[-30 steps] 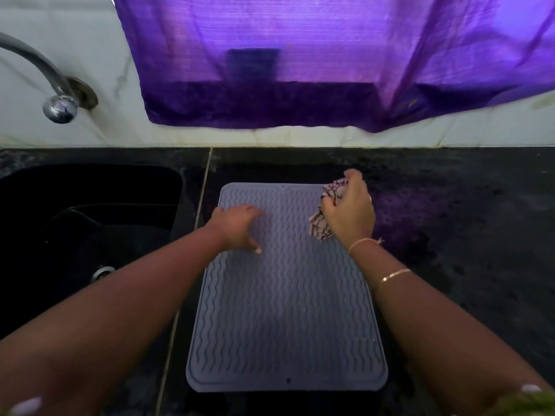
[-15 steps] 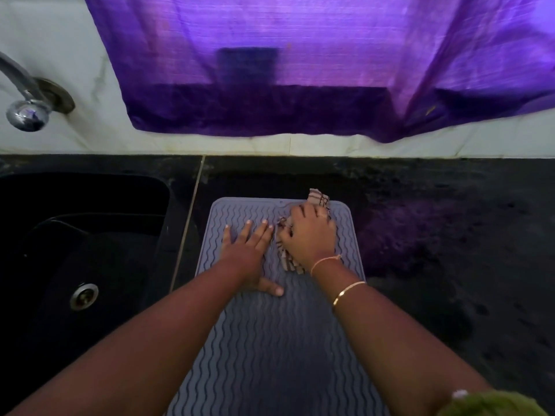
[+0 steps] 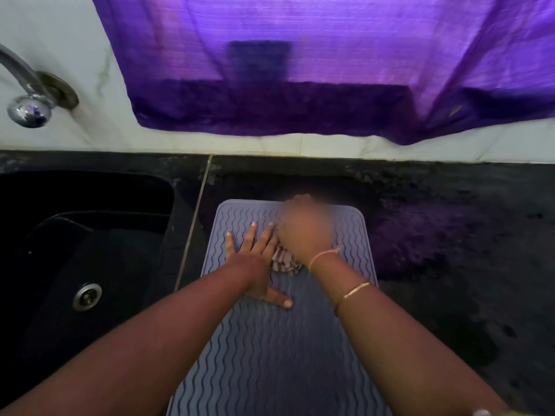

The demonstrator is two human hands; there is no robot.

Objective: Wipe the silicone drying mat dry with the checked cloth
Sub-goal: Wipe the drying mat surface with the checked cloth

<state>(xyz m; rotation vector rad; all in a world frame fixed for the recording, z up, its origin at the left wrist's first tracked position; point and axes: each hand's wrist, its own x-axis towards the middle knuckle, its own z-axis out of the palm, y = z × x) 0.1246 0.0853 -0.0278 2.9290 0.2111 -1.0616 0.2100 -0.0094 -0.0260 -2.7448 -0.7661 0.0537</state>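
Note:
A grey silicone drying mat (image 3: pixel 279 355) with wavy ridges lies on the dark counter, right of the sink. My left hand (image 3: pixel 255 259) presses flat on the mat's upper left part, fingers straight and spread. My right hand (image 3: pixel 303 232), blurred by motion, grips the bunched checked cloth (image 3: pixel 283 262) against the mat near its far edge. Only a corner of the cloth shows below the hand. The two hands touch side by side.
A black sink (image 3: pixel 87 235) with a metal drain (image 3: pixel 87 295) sits to the left, a chrome tap (image 3: pixel 27 97) above it. A purple curtain (image 3: pixel 300 70) hangs over the white tiled wall. Dark speckled counter (image 3: pixel 465 265) extends to the right.
My right hand has swept the cloth from the mat's far right corner leftward to the middle of the far edge. My left hand has spread flat on the mat. The view moved closer.

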